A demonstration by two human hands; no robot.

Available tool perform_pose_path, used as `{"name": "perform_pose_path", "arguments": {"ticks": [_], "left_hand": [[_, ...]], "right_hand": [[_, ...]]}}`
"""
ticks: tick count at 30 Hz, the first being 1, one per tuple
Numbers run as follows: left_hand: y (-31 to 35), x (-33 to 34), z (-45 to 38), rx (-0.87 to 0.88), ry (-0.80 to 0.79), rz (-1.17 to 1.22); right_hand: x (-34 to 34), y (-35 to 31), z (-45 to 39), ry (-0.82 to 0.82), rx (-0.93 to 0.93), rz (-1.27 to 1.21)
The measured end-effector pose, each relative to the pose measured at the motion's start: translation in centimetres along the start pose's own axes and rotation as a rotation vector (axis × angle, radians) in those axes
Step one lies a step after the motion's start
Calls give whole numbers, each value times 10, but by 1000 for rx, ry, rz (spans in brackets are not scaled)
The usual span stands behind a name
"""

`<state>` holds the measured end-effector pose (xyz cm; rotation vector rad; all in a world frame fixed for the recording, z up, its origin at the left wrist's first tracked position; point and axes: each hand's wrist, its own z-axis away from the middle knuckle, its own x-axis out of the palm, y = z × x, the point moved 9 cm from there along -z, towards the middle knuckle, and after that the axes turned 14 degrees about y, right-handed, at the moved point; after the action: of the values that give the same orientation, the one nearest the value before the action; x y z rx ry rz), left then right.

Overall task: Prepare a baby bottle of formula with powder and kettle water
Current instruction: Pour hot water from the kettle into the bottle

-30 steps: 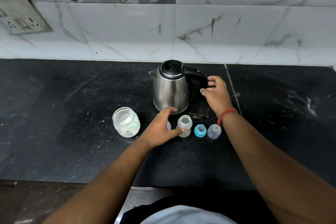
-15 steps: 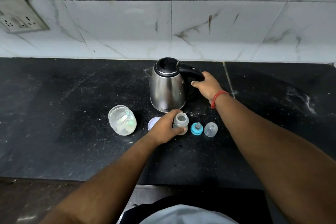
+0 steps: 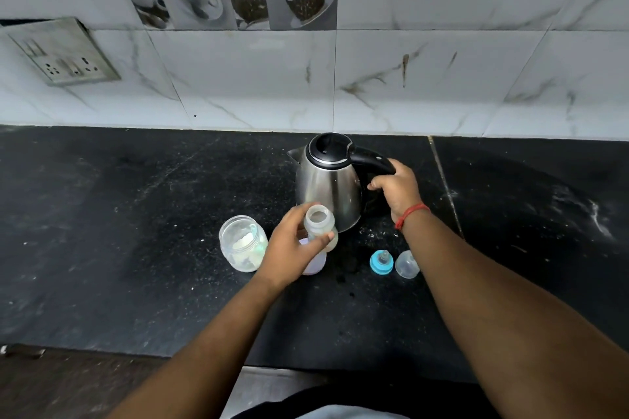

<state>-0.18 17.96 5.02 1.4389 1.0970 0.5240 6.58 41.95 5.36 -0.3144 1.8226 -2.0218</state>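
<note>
Nearest, the teat ring (image 3: 381,262) and clear cap (image 3: 407,264) lie on the table (image 3: 136,248) in front of the kettle (image 3: 328,180), likely awaiting reassembly. Left hand (image 3: 292,248) wraps the open bottle (image 3: 320,224), beside the powder jar (image 3: 242,243), steadying it for pouring. Right hand (image 3: 396,189) curls round the kettle's handle.

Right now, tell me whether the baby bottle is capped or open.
Open. The baby bottle shows a bare round mouth; its blue teat ring sits on the counter.
</note>
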Motion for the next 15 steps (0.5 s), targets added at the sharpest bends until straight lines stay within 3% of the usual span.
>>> {"name": "perform_pose_path", "arguments": {"ticks": [8,15], "left_hand": [[19,-59,-28,55,147,46],[30,-93,-52,129,221,-79]], "right_hand": [[-10,4,12,118,56,-176],[-26,-32,24,155,-30,-271]]}}
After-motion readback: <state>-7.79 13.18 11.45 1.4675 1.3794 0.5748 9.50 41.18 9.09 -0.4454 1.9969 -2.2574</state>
